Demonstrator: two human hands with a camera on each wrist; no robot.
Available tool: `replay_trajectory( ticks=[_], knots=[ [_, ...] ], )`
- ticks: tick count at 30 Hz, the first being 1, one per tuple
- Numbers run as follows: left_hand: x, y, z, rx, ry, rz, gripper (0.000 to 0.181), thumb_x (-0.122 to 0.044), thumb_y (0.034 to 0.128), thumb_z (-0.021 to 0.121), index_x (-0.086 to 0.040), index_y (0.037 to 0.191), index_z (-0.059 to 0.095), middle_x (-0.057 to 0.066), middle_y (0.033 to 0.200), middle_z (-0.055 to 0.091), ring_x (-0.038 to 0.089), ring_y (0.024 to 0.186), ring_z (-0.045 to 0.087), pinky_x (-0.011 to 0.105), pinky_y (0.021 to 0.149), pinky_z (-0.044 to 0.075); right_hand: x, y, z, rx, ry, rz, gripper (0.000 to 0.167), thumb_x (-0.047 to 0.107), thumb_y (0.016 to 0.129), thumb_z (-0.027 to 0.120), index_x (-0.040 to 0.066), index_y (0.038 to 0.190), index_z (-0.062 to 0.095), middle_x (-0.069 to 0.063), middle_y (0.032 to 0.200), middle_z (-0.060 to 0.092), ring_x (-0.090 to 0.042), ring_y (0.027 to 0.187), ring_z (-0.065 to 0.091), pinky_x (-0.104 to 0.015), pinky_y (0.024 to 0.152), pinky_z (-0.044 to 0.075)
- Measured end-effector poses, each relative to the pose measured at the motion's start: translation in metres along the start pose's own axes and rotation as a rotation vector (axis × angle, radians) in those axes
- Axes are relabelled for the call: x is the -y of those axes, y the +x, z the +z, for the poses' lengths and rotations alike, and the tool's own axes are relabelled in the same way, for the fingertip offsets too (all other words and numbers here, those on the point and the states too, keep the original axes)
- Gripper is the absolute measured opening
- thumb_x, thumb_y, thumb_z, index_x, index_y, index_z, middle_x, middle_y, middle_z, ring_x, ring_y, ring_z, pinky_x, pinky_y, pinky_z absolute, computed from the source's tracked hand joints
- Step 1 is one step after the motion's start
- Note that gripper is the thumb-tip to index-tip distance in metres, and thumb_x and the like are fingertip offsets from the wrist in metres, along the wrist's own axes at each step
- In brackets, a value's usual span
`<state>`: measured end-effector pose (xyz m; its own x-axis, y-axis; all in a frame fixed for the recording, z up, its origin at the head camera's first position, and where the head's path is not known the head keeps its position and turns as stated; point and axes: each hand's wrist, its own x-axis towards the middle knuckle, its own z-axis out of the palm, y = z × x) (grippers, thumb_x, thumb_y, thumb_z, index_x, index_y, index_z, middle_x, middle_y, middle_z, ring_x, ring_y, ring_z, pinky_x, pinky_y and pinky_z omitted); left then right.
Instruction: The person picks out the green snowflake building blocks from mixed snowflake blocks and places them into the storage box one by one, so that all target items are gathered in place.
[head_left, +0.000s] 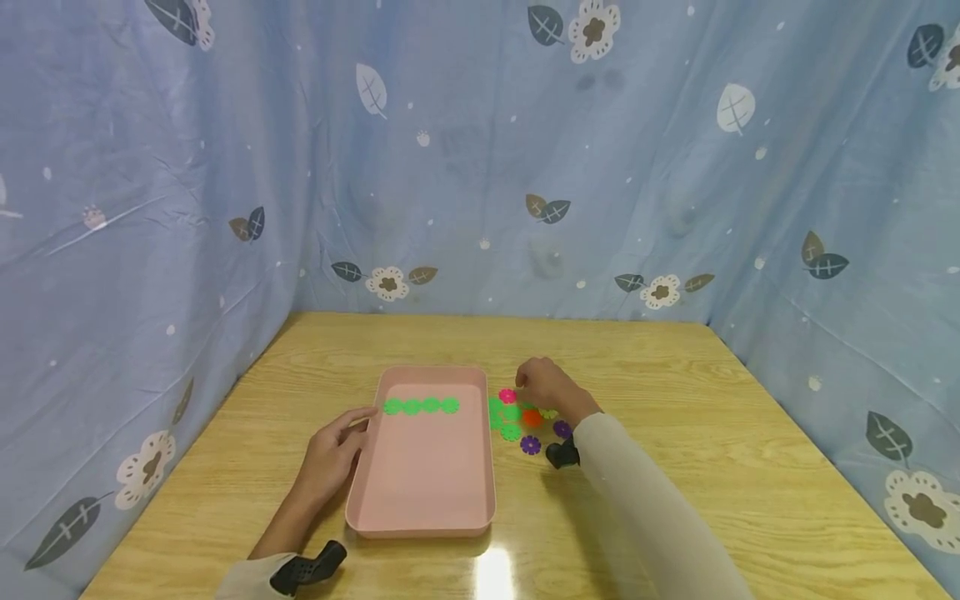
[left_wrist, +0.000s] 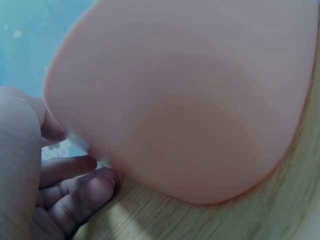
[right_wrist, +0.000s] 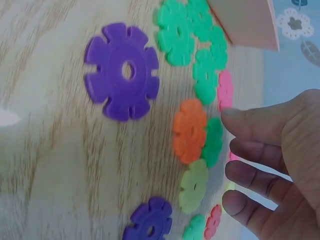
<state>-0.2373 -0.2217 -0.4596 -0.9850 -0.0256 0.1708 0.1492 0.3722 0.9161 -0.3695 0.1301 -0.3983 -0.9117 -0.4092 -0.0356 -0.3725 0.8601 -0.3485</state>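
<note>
My left hand [head_left: 333, 454] rests at the left side of a pink tray [head_left: 423, 492], its fingertips touching the outer wall. In the left wrist view, loosely bent fingers [left_wrist: 82, 192] lie against that wall [left_wrist: 190, 125]. Inside the tray, several green notched plastic discs [head_left: 412, 407] lie in a row near the far end. Over the loose discs right of the tray is my right hand [head_left: 551, 387]. Its thumb and fingers are apart in the right wrist view, near a pink disc [right_wrist: 225, 90] and a green disc [right_wrist: 213, 141], with nothing visibly held.
Around the right hand lie an orange disc [right_wrist: 190, 131], a yellow-green disc [right_wrist: 193, 186], purple discs [head_left: 531, 445] and more green discs [head_left: 510, 432]. The wooden table [head_left: 675, 433] is enclosed by a blue patterned curtain [head_left: 480, 167] at the back and sides.
</note>
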Motion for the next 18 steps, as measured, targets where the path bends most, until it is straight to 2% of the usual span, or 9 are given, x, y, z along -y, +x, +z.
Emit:
replay_trajectory(
  ticks=[8, 12, 18],
  knots=[
    [0.002, 0.000, 0.001, -0.005, 0.011, -0.003, 0.039, -0.011, 0.1025, 0.049, -0.009, 0.140, 0.060, 0.022, 0.133, 0.065, 0.036, 0.126, 0.061, 0.027, 0.082, 0.053, -0.007, -0.002, 0.004, 0.032, 0.002, 0.030, 0.019, 0.001, 0.088, 0.070, 0.002, 0.107, 0.076, -0.014, 0.118, 0.070, -0.033, 0.110, 0.065, -0.044, 0.093, 0.055],
    [0.003, -0.001, 0.001, -0.003, -0.001, 0.002, 0.039, -0.010, 0.1026, 0.049, -0.009, 0.140, 0.060, 0.022, 0.131, 0.066, 0.037, 0.127, 0.061, 0.029, 0.078, 0.053, -0.008, -0.004, 0.008, 0.019, -0.002, 0.047, 0.015, 0.003, 0.088, 0.073, 0.003, 0.103, 0.074, -0.012, 0.107, 0.070, -0.027, 0.096, 0.066, -0.040, 0.085, 0.057],
    [0.002, -0.002, 0.002, -0.003, -0.012, -0.002, 0.038, -0.011, 0.1029, 0.049, -0.010, 0.139, 0.061, 0.021, 0.131, 0.066, 0.035, 0.124, 0.063, 0.029, 0.077, 0.053, -0.009, -0.006, 0.011, -0.009, 0.008, 0.048, 0.012, 0.003, 0.087, 0.073, 0.003, 0.100, 0.073, -0.010, 0.107, 0.069, -0.023, 0.088, 0.063, -0.037, 0.078, 0.057]
  ],
)
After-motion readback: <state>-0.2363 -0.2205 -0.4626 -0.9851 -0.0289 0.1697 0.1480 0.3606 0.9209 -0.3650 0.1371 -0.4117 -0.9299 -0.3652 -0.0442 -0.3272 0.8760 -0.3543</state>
